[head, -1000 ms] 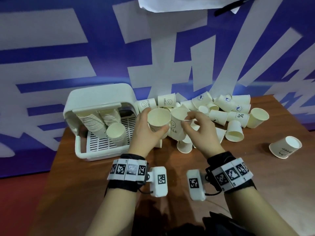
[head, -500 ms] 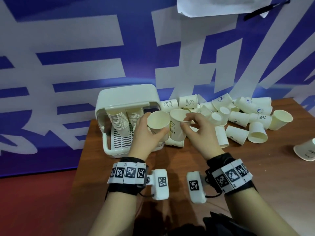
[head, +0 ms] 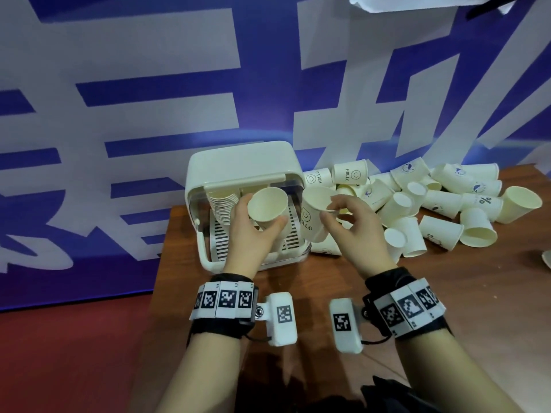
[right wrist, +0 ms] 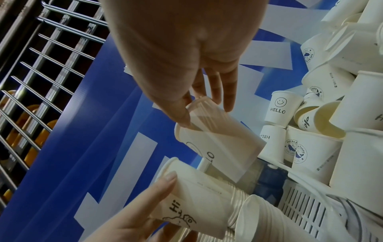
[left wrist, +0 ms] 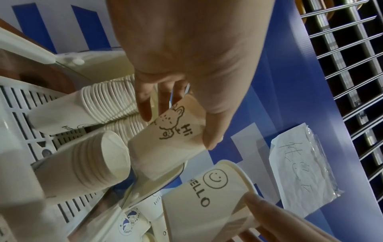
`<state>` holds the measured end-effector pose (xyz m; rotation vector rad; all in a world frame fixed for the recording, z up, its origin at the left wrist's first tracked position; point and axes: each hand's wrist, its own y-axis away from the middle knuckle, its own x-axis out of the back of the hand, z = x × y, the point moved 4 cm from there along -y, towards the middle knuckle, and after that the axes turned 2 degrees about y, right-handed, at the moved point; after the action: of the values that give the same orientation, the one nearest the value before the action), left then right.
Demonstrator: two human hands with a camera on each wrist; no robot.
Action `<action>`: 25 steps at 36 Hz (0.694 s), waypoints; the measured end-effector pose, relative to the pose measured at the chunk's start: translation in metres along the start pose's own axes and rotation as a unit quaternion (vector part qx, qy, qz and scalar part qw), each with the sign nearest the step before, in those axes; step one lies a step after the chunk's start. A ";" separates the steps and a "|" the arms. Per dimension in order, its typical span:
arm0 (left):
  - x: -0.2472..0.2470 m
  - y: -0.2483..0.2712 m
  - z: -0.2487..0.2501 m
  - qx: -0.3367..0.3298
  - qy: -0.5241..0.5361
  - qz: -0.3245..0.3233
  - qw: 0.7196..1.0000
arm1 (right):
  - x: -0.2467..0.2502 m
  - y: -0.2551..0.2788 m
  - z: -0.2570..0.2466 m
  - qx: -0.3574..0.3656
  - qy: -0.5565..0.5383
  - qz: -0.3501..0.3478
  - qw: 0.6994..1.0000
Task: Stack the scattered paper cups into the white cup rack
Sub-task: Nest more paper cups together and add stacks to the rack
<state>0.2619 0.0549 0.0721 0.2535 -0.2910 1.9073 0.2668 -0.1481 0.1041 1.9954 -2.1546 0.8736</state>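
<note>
My left hand [head: 262, 213] grips a paper cup with a "Hi" drawing [head: 267, 204] round its side, mouth toward me, right in front of the white cup rack's [head: 238, 156] opening. In the left wrist view that "Hi" cup [left wrist: 165, 139] sits between thumb and fingers, beside a long nested stack [left wrist: 99, 101] and a short stack [left wrist: 93, 165] in the rack. My right hand [head: 331, 208] pinches the rim of a "HELLO" cup [head: 313, 216], held just right of the rack. In the right wrist view the "HELLO" cup [right wrist: 219, 147] hangs from my fingers.
A heap of loose paper cups [head: 441, 204] lies on the wooden table [head: 447, 293] right of the rack, against the blue and white wall banner [head: 149, 84]. The table's left edge runs just left of the rack. A red floor shows beyond it.
Both hands have carried their cups left toward the rack. The "Hi" cup is now in front of the rack's opening, and the view has swung left.
</note>
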 end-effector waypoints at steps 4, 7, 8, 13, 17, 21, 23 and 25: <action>0.003 -0.009 -0.005 0.001 0.000 0.022 1.000 | -0.005 -0.002 0.004 -0.009 0.010 0.002 1.000; 0.003 -0.015 -0.010 0.000 0.000 0.025 1.000 | -0.009 -0.004 0.007 -0.015 0.013 0.004 1.000; 0.002 -0.016 -0.013 0.003 -0.001 0.025 1.000 | -0.010 -0.004 0.008 -0.015 0.015 0.002 1.000; -0.005 -0.023 -0.024 0.010 -0.015 0.024 1.000 | -0.012 -0.008 0.014 -0.023 0.018 -0.003 1.000; -0.010 -0.026 -0.029 0.007 -0.028 0.012 1.000 | -0.012 -0.009 0.020 -0.027 0.011 -0.002 1.000; -0.014 -0.028 -0.036 0.006 -0.048 -0.007 0.999 | -0.014 -0.010 0.024 -0.024 0.009 -0.007 1.000; -0.016 -0.029 -0.040 0.006 -0.063 -0.010 0.998 | -0.016 -0.011 0.025 -0.026 0.008 -0.012 1.000; -0.017 -0.030 -0.045 0.014 -0.079 -0.011 0.997 | -0.018 -0.012 0.027 -0.029 0.004 -0.016 0.999</action>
<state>0.2939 0.0644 0.0261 0.4259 -0.3644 1.8734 0.2891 -0.1439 0.0779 1.9899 -2.1130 0.8038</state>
